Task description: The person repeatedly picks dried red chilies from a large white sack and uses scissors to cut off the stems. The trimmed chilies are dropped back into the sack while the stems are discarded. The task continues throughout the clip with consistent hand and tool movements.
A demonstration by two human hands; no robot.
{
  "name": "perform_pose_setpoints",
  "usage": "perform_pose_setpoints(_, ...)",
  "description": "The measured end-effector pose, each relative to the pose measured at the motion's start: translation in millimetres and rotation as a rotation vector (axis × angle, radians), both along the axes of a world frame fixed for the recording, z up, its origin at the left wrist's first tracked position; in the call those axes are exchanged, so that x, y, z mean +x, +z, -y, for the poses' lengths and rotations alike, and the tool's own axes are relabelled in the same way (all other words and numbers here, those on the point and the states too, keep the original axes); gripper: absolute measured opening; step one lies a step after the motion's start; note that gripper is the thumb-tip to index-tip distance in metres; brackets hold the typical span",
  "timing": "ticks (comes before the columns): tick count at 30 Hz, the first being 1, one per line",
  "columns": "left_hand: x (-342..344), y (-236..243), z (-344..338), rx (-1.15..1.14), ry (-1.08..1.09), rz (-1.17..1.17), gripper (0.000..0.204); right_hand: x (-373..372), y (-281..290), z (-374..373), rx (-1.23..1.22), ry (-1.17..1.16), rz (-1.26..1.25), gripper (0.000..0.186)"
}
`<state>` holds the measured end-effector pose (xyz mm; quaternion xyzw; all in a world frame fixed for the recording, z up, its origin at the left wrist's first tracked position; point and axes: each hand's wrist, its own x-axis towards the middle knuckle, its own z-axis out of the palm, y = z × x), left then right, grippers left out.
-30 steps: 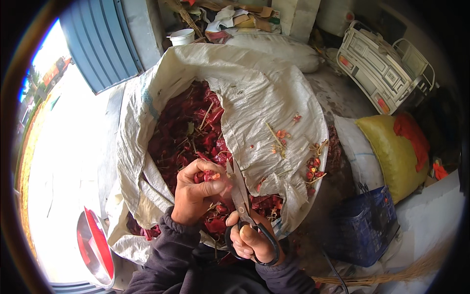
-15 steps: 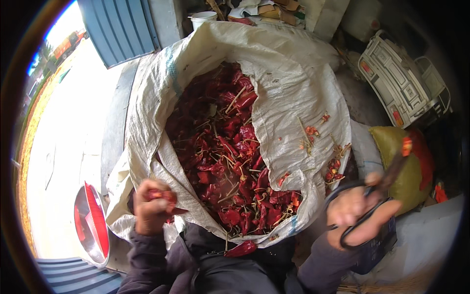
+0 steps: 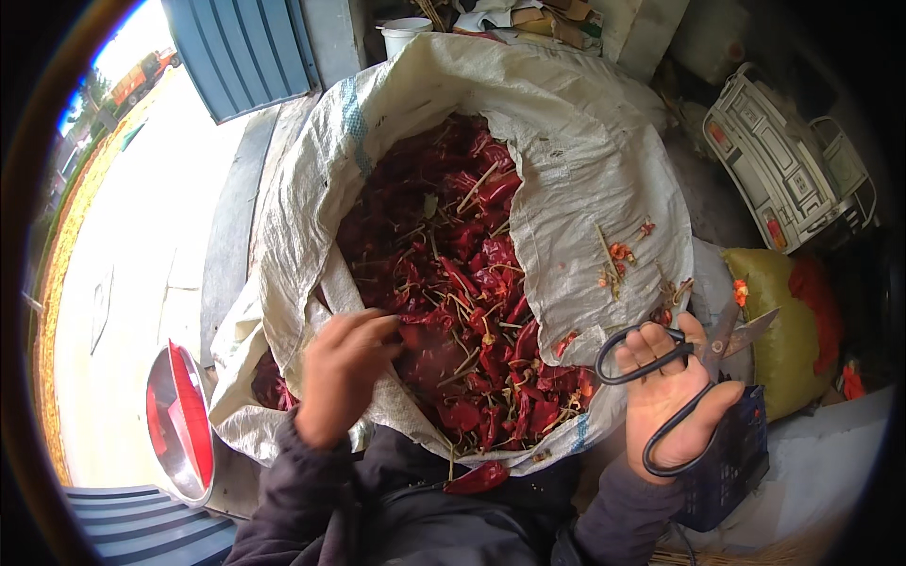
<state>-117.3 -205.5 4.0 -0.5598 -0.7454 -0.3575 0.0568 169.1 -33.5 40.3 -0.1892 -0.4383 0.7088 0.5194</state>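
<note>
Dried red chili peppers (image 3: 462, 274), many with pale stems, fill a wide woven sack (image 3: 604, 179) in front of me. My left hand (image 3: 344, 363) hovers over the sack's near-left edge, fingers stretched toward the peppers and somewhat blurred; I see nothing held in it. My right hand (image 3: 670, 401), palm up, is right of the sack with its fingers through the loops of black-handled scissors (image 3: 679, 429). The scissors' blades point up and right. A small orange-red scrap (image 3: 741, 292) shows near the blade tip.
More red peppers (image 3: 272, 382) lie in a white sack opening at left. A metal basin with red inside (image 3: 179, 424) stands farther left. Stem scraps (image 3: 618, 259) lie on the sack's folded flap. One pepper (image 3: 477, 478) rests by my lap. A yellow-green sack (image 3: 769, 330) sits at right.
My left hand has moved right and up toward the pile, and the red pepper it held is gone from it. My right hand has turned palm up, with the scissors' handles wider apart.
</note>
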Motion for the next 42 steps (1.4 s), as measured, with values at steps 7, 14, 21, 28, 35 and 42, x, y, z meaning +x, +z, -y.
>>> perform_pose_setpoints(7, 7.8, -26.8, -72.2, -0.291, -0.072, -0.168, 0.039, 14.3, -3.2, 14.5, 0.263, -0.223, 0.443, 0.101)
perform_pose_setpoints(14, 9.0, -15.7, -82.4, 0.061, -0.074, 0.189, 0.039, -0.8, 5.9, 30.0, 0.732, -0.153, 1.212, 0.082)
perform_pose_setpoints(21, 26.3, 0.4, -83.6, 0.04, -0.067, 0.272, 0.042, -45.6, -9.9, 36.6, 0.845, -0.086, 1.232, 0.068)
perform_pose_setpoints(28, 27.3, -2.1, -80.7, 0.059, -0.188, 0.694, 0.041, -66.4, -31.1, 38.2, 0.813, -0.097, 1.266, 0.055)
perform_pose_setpoints(35, 21.6, 1.8, -84.3, 0.087, -0.248, 0.593, 0.036, -66.4, -17.8, 39.6, 0.742, -0.095, 1.134, 0.049)
perform_pose_setpoints(42, 48.4, 31.8, -97.5, 0.148, -0.232, 0.358, 0.031, -51.0, -12.6, 36.8, 0.579, -0.074, 0.985, 0.044)
